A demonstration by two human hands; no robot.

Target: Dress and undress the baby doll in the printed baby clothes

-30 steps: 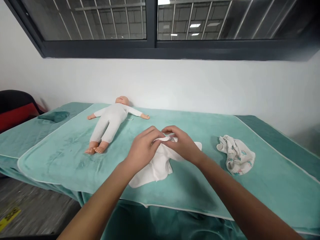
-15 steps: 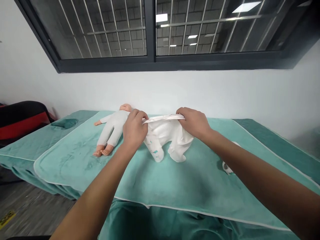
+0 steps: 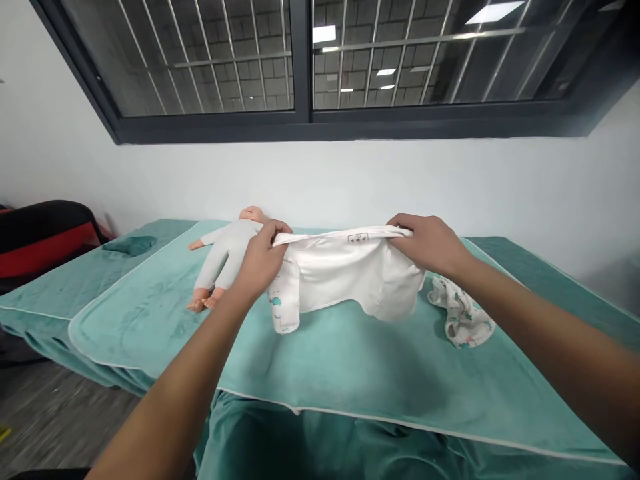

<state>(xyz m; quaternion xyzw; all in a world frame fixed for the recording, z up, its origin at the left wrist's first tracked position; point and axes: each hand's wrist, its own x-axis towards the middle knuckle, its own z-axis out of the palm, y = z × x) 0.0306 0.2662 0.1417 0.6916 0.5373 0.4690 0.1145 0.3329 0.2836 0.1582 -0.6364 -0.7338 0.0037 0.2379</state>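
A white baby shirt [image 3: 345, 273] with small coloured prints hangs stretched between my hands above the green mat. My left hand [image 3: 267, 250] pinches its upper edge at the left, and my right hand [image 3: 425, 240] grips the same edge at the right. Near the middle of that edge shows a small printed label. On the left hangs a short flap with a teal print, perhaps a sleeve. Beyond my left forearm lies a baby doll [image 3: 227, 243] in a pale grey suit, on its back. A crumpled printed baby garment [image 3: 465, 313] rests on the mat beside my right forearm.
The light green mat [image 3: 330, 373] with white piping covers a bed with a darker green cover [image 3: 65, 287]. A white wall [image 3: 350, 180] and a dark-framed barred window [image 3: 300, 120] stand behind. At far left is a black and red object [image 3: 50, 240].
My hands have moved apart, the right one further right, and the shirt is now spread wider with its label showing. More of the crumpled garment is visible at right.
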